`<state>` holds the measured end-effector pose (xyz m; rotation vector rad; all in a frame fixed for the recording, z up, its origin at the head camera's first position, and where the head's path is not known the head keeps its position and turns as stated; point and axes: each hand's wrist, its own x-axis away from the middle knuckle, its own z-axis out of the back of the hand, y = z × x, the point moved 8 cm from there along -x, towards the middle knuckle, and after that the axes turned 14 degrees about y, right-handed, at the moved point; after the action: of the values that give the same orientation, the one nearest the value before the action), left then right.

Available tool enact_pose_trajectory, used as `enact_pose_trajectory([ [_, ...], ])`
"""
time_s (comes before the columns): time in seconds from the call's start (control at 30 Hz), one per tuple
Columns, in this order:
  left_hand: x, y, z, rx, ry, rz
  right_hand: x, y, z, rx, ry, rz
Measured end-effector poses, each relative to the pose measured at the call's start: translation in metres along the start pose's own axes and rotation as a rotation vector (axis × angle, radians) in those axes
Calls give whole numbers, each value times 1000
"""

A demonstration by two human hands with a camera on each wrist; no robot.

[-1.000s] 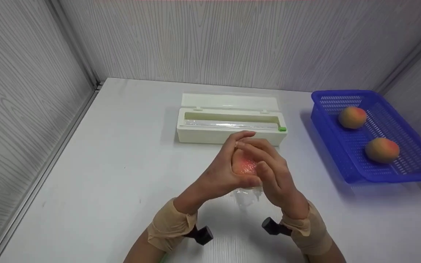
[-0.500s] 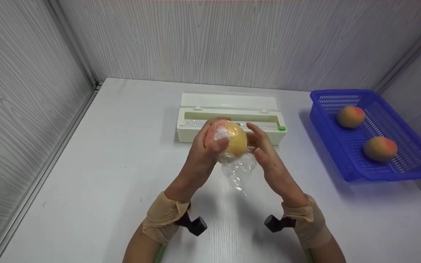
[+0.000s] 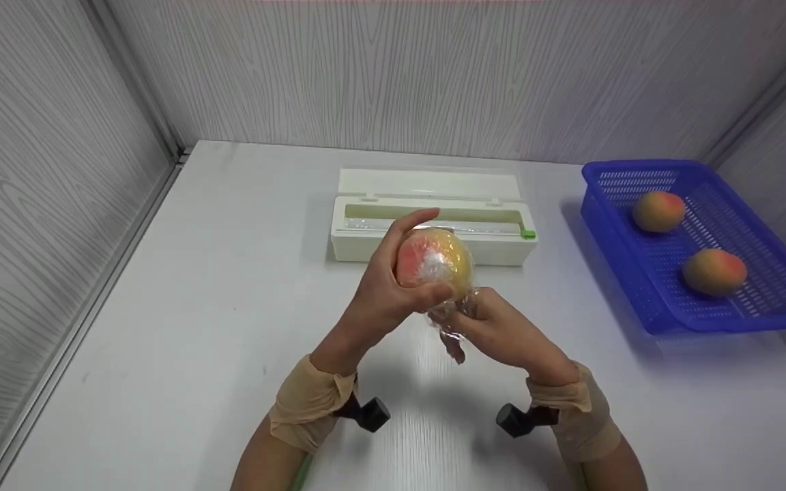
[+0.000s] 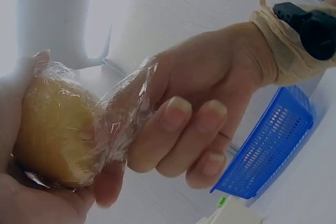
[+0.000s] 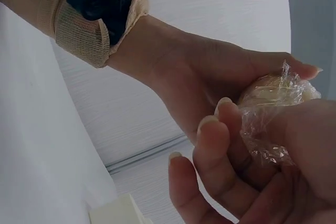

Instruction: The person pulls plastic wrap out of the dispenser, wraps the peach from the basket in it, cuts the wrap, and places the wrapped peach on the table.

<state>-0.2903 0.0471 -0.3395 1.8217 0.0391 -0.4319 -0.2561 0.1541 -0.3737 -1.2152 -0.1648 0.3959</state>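
A peach [image 3: 436,258], red on one side and yellow on the other, is wrapped in clear plastic film. My left hand [image 3: 381,294] grips it above the table, thumb across the near side and fingers around the far side. A loose tail of cling film [image 4: 126,109] sticks out from the fruit. My right hand [image 3: 505,332] pinches this tail close to the peach, as the left wrist view shows; its other fingers [image 4: 205,116] are loosely curled. In the right wrist view, the peach [image 5: 265,90] is partly hidden behind the right hand.
Behind the hands, a white cling film dispenser [image 3: 359,247] lies with its lid up, a roll [image 3: 492,227] inside and a green slider [image 3: 528,234] at its right end. A blue basket [image 3: 615,273] on the right holds two peaches [image 3: 714,272]. Panels enclose the table.
The peach came out from between both hands, its wrapped yellow side turning into view. The right hand moved away, then came down and took hold of the film tail. The left hand kept the peach.
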Motion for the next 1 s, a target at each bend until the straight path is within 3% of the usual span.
enact_pose_trajectory([
  [0.2,7,21,-7,-252,-26,-307,6,-9,5,33,-48,62],
  [0.27,8,25,-7,-312,-10,-370,8,-14,6,48,-66,96],
  [0.33,6,28,-3,-330,24,-386,10,-18,8,72,-67,121],
  [0.47,1,27,14,-274,113,-323,11,-20,14,84,-40,123],
  [0.63,-2,19,22,-352,180,-327,13,-18,13,108,27,63],
  [0.8,-5,11,16,-452,195,-434,13,-18,11,137,134,11],
  [1.0,0,14,2,-478,162,-650,13,-16,13,129,236,-10],
])
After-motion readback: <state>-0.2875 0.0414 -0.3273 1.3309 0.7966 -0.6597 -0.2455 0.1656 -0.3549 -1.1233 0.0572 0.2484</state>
